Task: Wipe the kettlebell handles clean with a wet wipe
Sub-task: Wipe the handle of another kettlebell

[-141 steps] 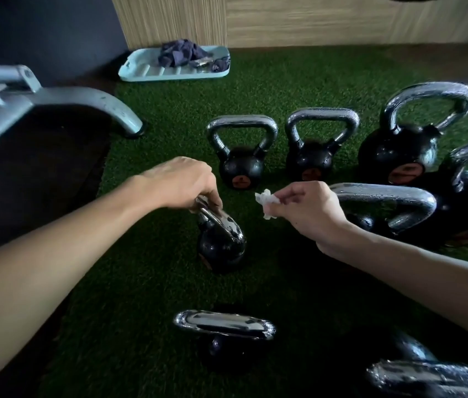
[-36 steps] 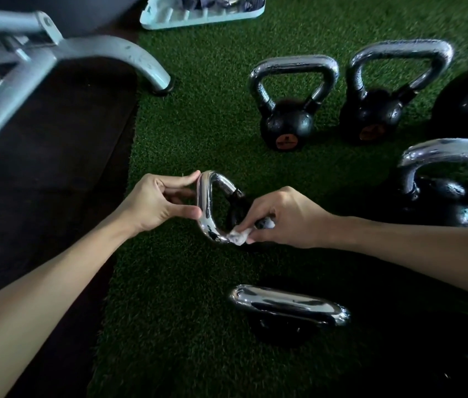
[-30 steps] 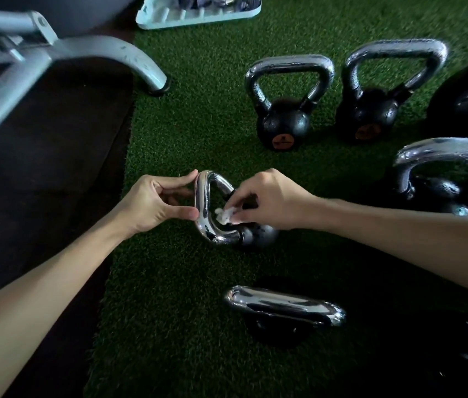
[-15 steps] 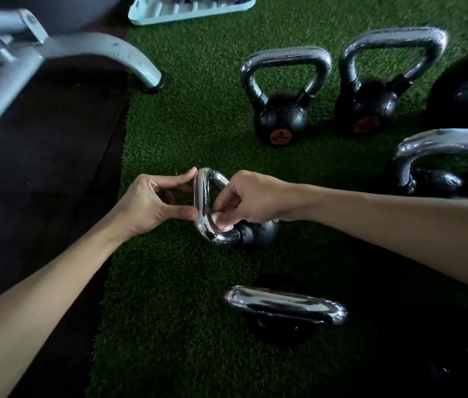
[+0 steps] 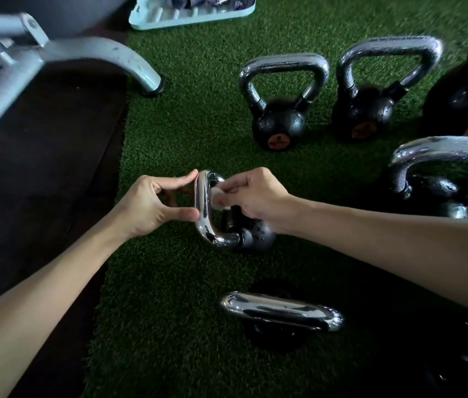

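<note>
We wipe a tipped kettlebell on the turf.

Our left hand pinches the chrome handle between thumb and forefinger; just right, our right hand clenches the wet wipe against the handle's inner side.

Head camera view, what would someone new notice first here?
First, the two hands at centre: the left hand pinches the shiny handle of a small kettlebell tipped on its side on the green turf, while the right hand presses a white wet wipe against that handle. Next, the upright kettlebells behind them and a grey bench frame at upper left.
</note>
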{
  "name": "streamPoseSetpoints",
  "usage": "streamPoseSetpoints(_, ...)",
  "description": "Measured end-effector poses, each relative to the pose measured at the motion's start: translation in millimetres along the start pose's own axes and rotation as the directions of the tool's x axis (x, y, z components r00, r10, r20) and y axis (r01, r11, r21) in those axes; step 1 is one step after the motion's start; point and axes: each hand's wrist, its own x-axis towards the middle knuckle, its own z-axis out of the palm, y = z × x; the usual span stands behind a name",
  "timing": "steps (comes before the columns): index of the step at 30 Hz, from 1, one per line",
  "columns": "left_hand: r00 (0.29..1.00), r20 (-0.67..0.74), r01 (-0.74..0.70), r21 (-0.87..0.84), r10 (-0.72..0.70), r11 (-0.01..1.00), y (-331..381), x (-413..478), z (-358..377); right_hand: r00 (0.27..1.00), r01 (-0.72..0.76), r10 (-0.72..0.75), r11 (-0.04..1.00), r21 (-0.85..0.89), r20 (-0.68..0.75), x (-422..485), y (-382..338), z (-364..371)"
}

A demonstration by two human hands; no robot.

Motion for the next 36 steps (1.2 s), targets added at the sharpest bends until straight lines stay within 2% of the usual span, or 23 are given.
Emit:
streamPoseSetpoints(2, 1.0, -0.006, 0.004, 0.002, -0.004, 1.0, 1.4, -0.2, -0.3, 0.99, 0.059, -0.058, 0.998, 0.004, -0.131, 6.9, 3.1, 2.7)
streamPoseSetpoints(3, 1.0, -0.007, 0.004, 0.008, -0.004, 1.0, 1.9, -0.2, -0.5, 0.981, 0.103, -0.109, 0.994, -0.047, -0.161, 7.3, 5.4, 3.4)
streamPoseSetpoints(7, 1.0, -0.012, 0.006, 0.027, -0.006, 1.0, 1.4, -1.0, -1.4, 0.887, 0.319, -0.418, 0.863, -0.392, -0.197, 3.8, 15.4, 9.9)
streamPoseSetpoints(9, 1.0, -0.018, 0.017, 0.045, -0.017, 0.999, 1.3, -0.8, -1.0, 0.843, 0.369, -0.498, 0.81, -0.455, -0.202, 6.4, 13.9, 10.5)
streamPoseSetpoints(12, 0.999, -0.015, 0.034, 0.057, -0.034, 0.998, 3.8, -0.8, -1.3, 0.829, 0.347, -0.521, 0.765, -0.543, -0.205, 8.8, 13.2, 5.4)
streamPoseSetpoints(18, 0.988, 0.04, 0.143, 0.08, -0.146, 0.987, 20.6, 1.8, -6.8, 0.881, 0.231, -0.437, 0.734, -0.639, -0.183, 5.8, 9.5, -11.6)
streamPoseSetpoints(23, 0.967, -0.021, 0.256, 0.135, -0.256, 0.957, 46.6, 20.5, 6.7, 0.871, 0.193, -0.429, 0.745, -0.639, -0.237, -5.0, -25.8, -67.8)
streamPoseSetpoints(25, 0.961, 0.0, 0.271, 0.179, -0.275, 0.946, 66.0, 34.9, 14.8, 0.871, 0.156, -0.417, 0.737, -0.658, -0.261, -17.6, -38.4, -94.0)
streamPoseSetpoints(27, 0.962, 0.072, 0.242, 0.234, -0.265, 0.942, 91.7, 50.8, 24.4, 0.866, 0.117, -0.411, 0.72, -0.684, -0.284, -29.5, -46.4, -115.4)
streamPoseSetpoints(29, 0.955, 0.166, 0.171, 0.362, -0.244, 0.916, 120.9, 62.9, 36.6, 0.864, 0.095, -0.411, 0.7, -0.708, -0.291, -41.6, -53.8, -131.1)
streamPoseSetpoints(33, 0.92, 0.339, -0.05, 0.6, -0.197, 0.798, 152.1, 74.5, 56.0, 0.863, 0.082, -0.422, 0.66, -0.747, -0.277, -62.0, -64.1, -151.2)
streamPoseSetpoints(36, 0.907, 0.392, -0.175, 0.685, -0.155, 0.707, 146.8, 68.7, 52.0, 0.858, 0.091, -0.436, 0.652, -0.753, -0.273, -71.5, -66.3, -159.3)
